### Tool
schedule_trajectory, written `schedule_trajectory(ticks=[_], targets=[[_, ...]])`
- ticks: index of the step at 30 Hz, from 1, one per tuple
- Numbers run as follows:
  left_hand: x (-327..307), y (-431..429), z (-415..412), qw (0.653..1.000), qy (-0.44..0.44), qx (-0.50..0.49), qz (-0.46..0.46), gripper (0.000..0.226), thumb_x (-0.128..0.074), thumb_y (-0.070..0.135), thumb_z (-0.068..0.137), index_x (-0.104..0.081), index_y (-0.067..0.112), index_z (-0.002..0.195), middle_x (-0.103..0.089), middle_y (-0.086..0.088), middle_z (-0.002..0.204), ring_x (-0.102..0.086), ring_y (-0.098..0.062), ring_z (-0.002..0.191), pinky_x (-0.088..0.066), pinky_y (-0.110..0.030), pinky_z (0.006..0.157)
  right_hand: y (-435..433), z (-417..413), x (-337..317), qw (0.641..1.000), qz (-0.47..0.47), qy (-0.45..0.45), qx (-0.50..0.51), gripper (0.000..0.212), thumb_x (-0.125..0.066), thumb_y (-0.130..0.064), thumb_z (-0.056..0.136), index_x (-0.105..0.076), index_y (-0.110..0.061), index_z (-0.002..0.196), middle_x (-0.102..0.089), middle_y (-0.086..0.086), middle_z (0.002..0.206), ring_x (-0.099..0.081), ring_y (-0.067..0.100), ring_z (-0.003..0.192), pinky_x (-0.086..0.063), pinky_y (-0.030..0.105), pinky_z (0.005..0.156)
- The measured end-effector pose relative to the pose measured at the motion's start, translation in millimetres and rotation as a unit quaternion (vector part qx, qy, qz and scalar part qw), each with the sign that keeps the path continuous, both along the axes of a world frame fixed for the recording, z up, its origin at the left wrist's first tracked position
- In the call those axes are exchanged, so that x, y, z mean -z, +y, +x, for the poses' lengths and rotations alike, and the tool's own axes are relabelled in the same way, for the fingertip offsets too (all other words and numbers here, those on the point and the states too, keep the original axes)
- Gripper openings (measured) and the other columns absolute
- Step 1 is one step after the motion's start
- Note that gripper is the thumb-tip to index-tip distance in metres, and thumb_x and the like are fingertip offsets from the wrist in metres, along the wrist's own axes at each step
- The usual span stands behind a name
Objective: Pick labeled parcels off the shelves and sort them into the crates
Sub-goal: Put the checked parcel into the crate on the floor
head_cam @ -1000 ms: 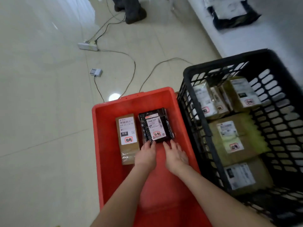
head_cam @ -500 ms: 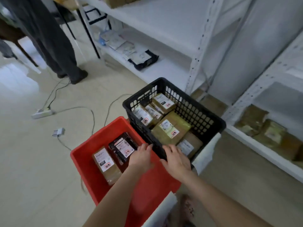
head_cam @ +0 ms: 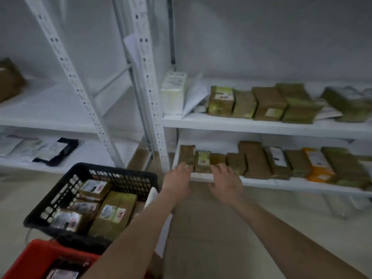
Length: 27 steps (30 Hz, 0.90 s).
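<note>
Both arms stretch toward the lower shelf (head_cam: 261,183) of a white rack. My left hand (head_cam: 177,179) and my right hand (head_cam: 226,181) hover, fingers apart, on either side of a small brown labeled parcel (head_cam: 202,161) at the shelf's left end; neither holds anything. More brown parcels (head_cam: 255,160) and an orange one (head_cam: 318,165) line this shelf. The black crate (head_cam: 120,176) at lower left holds several labeled parcels. The red crate (head_cam: 40,252) shows at the bottom left corner.
The upper shelf (head_cam: 261,126) carries brown parcels (head_cam: 267,103) and a white box (head_cam: 173,91). A second white rack (head_cam: 50,117) stands at left with flat mailers (head_cam: 52,150) on its lower shelf. White uprights (head_cam: 149,87) separate the racks. Beige floor lies below.
My hands left the black parcel in the red crate and rose to the right. The view swung from the crates up to the shelves, and both hands now reach the lower shelf.
</note>
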<state>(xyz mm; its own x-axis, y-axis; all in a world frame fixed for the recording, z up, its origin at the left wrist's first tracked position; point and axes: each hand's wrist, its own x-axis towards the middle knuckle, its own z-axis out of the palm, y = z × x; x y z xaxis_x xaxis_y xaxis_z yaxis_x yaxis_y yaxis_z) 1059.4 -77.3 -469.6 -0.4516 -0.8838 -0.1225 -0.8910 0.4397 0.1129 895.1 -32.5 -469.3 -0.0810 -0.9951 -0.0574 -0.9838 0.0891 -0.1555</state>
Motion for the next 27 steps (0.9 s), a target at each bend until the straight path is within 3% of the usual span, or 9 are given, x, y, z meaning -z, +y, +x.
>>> schedule_trajectory(ticks=[6, 13, 20, 27], targets=[[-40.6, 5.3, -162.0, 0.997, 0.016, 0.065, -0.036, 0.07, -0.064, 0.036, 0.08, -0.033, 0.02, 0.141, -0.027, -0.007, 0.15, -0.038, -0.029, 0.131, -0.041, -0.043, 0.101, 28.4, -157.8, -41.9, 0.996, -0.043, 0.002, 0.077, 0.05, -0.055, -0.038, 0.088, -0.04, -0.023, 0.133, -0.032, 0.007, 0.139, -0.04, 0.03, 0.122, -0.042, 0.042, 0.094], [-68.9, 24.7, -323.8, 0.988, 0.013, 0.139, -0.066, 0.068, -0.061, 0.04, 0.083, -0.032, 0.022, 0.142, -0.03, -0.007, 0.147, -0.044, -0.03, 0.124, -0.042, -0.041, 0.096, 70.6, -311.4, -66.8, 0.985, -0.069, 0.032, 0.152, 0.05, -0.054, -0.043, 0.091, -0.04, -0.024, 0.134, -0.031, 0.009, 0.141, -0.034, 0.031, 0.129, -0.038, 0.042, 0.1], [-83.9, 21.8, -443.0, 0.974, 0.038, 0.215, -0.069, 0.064, -0.063, 0.036, 0.082, -0.038, 0.019, 0.138, -0.027, -0.006, 0.148, -0.037, -0.027, 0.13, -0.043, -0.042, 0.1, 87.8, -415.7, -74.6, 0.972, -0.071, 0.03, 0.221, 0.053, -0.054, -0.043, 0.091, -0.038, -0.023, 0.137, -0.029, 0.007, 0.145, -0.032, 0.03, 0.132, -0.037, 0.042, 0.102], [-81.2, -24.8, -543.5, 0.959, 0.032, 0.265, -0.094, 0.071, -0.06, 0.04, 0.086, -0.028, 0.022, 0.146, -0.019, -0.005, 0.155, -0.03, -0.026, 0.137, -0.037, -0.041, 0.103, 51.7, -500.7, -74.4, 0.964, -0.08, 0.028, 0.252, 0.05, -0.053, -0.042, 0.091, -0.039, -0.025, 0.136, -0.026, 0.006, 0.146, -0.032, 0.028, 0.131, -0.037, 0.042, 0.103]])
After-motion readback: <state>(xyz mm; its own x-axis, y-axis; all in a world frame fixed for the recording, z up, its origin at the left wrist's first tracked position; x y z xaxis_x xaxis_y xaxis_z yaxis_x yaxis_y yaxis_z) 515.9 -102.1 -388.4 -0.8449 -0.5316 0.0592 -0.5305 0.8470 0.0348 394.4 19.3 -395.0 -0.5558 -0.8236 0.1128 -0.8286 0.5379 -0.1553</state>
